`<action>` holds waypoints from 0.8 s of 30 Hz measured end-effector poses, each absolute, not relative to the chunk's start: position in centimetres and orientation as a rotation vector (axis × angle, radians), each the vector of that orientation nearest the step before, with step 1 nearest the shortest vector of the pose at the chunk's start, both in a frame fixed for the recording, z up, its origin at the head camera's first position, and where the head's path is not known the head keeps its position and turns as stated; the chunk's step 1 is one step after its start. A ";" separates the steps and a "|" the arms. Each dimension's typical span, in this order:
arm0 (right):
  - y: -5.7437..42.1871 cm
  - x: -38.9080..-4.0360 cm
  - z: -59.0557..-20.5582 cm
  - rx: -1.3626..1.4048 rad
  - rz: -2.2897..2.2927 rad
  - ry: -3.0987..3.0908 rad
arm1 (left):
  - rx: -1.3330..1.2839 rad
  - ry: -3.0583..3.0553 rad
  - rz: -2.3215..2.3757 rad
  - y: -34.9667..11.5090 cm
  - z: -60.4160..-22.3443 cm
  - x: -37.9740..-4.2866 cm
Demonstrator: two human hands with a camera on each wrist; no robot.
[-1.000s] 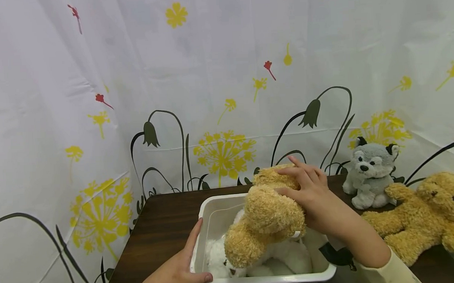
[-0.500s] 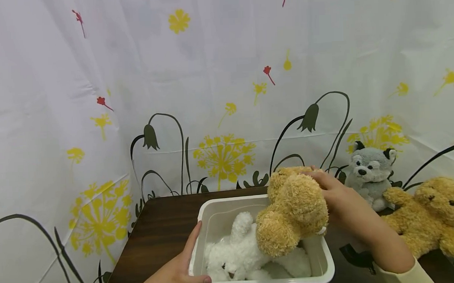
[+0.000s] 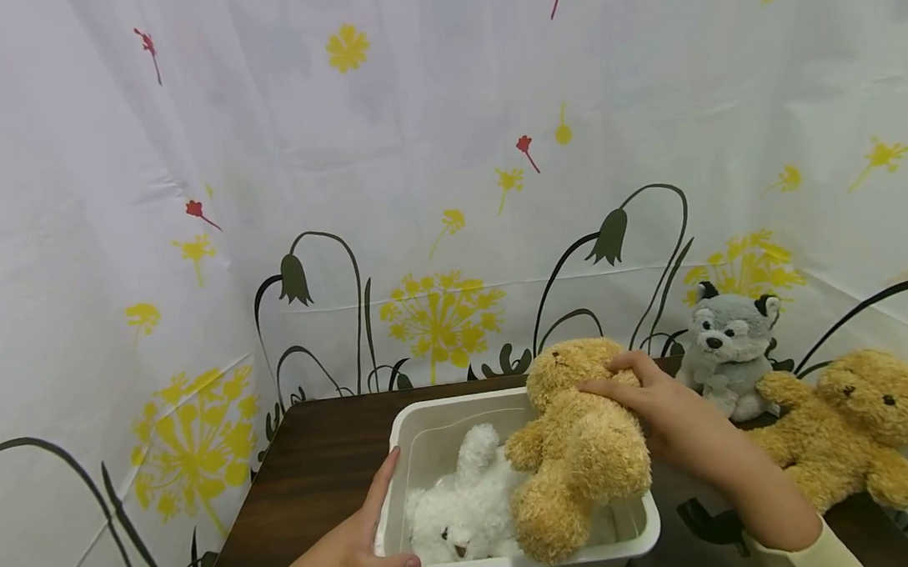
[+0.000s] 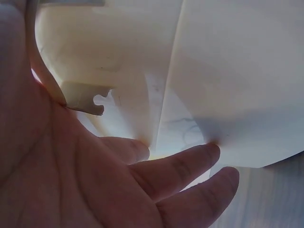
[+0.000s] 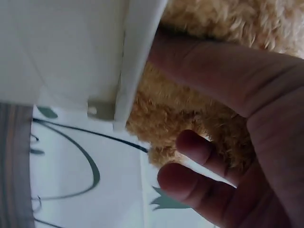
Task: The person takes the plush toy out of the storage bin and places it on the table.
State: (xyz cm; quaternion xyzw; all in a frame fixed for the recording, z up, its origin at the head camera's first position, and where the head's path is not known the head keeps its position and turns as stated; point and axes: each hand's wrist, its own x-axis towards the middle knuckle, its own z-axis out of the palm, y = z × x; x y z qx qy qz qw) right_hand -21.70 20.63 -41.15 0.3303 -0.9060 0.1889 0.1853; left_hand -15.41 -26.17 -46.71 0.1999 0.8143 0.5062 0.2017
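My right hand (image 3: 672,413) grips a tan teddy bear (image 3: 573,459) near its head, over the right part of a white plastic bin (image 3: 429,434). The bear leans with its legs inside the rim. In the right wrist view its shaggy fur (image 5: 161,104) lies between thumb and fingers, beside the bin's edge. At the bin's front left corner, my left hand (image 3: 350,537) holds on, thumb by the front rim. Its fingers (image 4: 183,171) press the outer wall in the left wrist view. A white plush animal (image 3: 462,521) lies in the bin, partly covered by the bear.
A grey husky plush (image 3: 730,349) sits at the back right of the dark wooden table (image 3: 310,472). Beside it reclines a second tan teddy bear (image 3: 853,436), behind my right forearm. A white floral curtain (image 3: 434,151) hangs close behind the table.
The held teddy bear has moved to the right across the bin and turned, uncovering more of the white plush. My right hand moved with it, while the left stays at the bin's corner.
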 end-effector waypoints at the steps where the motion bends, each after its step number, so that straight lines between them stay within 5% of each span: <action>1: 20.6 -21.7 -41.2 0.937 0.602 -2.552 | 0.556 2.280 1.410 -26.2 -46.7 -15.4; 8: 20.1 -21.2 -40.8 0.803 1.155 -2.602 | 0.550 2.250 1.429 -26.2 -46.8 -15.4; 15: 18.1 -21.9 -40.0 0.401 1.131 -2.814 | 0.507 2.252 1.428 -26.3 -46.9 -15.3; 24: 18.4 -23.5 -39.0 0.395 1.340 -2.984 | 0.527 2.285 1.404 -26.3 -46.9 -15.4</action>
